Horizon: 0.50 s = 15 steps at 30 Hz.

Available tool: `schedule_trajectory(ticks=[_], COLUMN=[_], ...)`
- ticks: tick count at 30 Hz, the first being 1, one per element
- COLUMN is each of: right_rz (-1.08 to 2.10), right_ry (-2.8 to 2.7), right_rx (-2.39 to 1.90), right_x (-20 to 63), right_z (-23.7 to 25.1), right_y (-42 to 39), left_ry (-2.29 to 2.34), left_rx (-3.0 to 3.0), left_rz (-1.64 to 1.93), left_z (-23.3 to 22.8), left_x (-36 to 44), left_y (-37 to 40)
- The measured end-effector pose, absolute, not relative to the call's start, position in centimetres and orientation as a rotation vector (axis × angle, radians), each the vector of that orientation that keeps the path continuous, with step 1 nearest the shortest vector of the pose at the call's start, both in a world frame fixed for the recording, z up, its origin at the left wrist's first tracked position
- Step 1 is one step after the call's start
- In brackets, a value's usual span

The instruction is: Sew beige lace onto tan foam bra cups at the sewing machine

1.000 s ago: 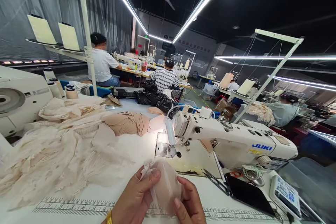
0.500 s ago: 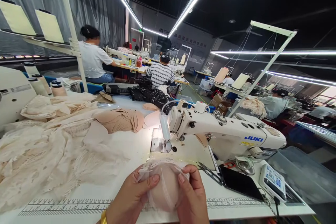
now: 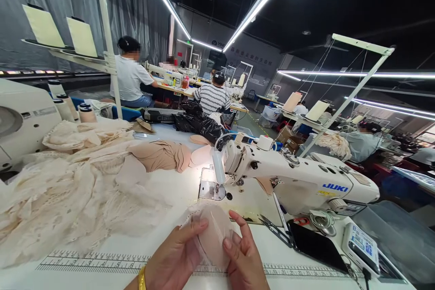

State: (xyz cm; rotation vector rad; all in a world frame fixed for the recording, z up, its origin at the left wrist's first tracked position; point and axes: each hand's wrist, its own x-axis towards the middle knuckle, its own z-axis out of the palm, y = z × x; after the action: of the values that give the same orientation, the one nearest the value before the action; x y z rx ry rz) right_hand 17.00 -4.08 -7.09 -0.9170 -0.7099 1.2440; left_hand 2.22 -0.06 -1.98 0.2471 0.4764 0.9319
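White bench [image 3: 102,276] lies nearest, printed with a ruler; above it the left hand [image 3: 173,260] and right hand [image 3: 244,263] pinch a beige moulded fabric cup [image 3: 212,238] between them, upright, short of the white sewing machine [image 3: 299,181].

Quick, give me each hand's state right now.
Left hand: closed on the beige padded cup, thumb on its front.
Right hand: closed on the same cup's right edge.

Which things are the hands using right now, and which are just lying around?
In use: left hand, right hand, beige bra cup with lace.

Lying about: scissors, phone, lace pile, black bag, sewing machine.
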Motion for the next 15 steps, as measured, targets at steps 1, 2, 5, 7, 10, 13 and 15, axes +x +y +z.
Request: schedule_trajectory(ticks=[1,2,5,7,10,13,15], right_rz=[1.240,1.236,1.223,1.216,1.209,1.201,1.192], right_ry=[-0.706,-0.698,-0.661,-0.642,-0.645,-0.640,-0.623], right_rx=[-0.916,-0.916,-0.916,-0.923,-0.929,-0.920,-0.914], right_x=[17.04,17.06,16.98,16.92,16.87,16.80,16.69], right_z=[-7.16,-7.25,-7.61,-7.86,-7.99,-7.77,-7.56], right_y=[-4.01,-3.94,-3.85,-3.87,-3.92,-3.93,-3.93], left_ry=[0.489,0.514,0.636,0.687,0.683,0.658,0.645], left_rx=[0.250,0.252,0.239,0.224,0.222,0.236,0.239], left_rz=[0.933,0.946,1.024,1.045,1.036,1.028,1.019], left_z=[-1.95,-1.93,-1.88,-1.85,-1.82,-1.87,-1.93], left_x=[2.31,2.39,2.56,2.66,2.82,2.89,2.90], left_y=[-0.03,0.01,0.24,0.41,0.50,0.38,0.26])
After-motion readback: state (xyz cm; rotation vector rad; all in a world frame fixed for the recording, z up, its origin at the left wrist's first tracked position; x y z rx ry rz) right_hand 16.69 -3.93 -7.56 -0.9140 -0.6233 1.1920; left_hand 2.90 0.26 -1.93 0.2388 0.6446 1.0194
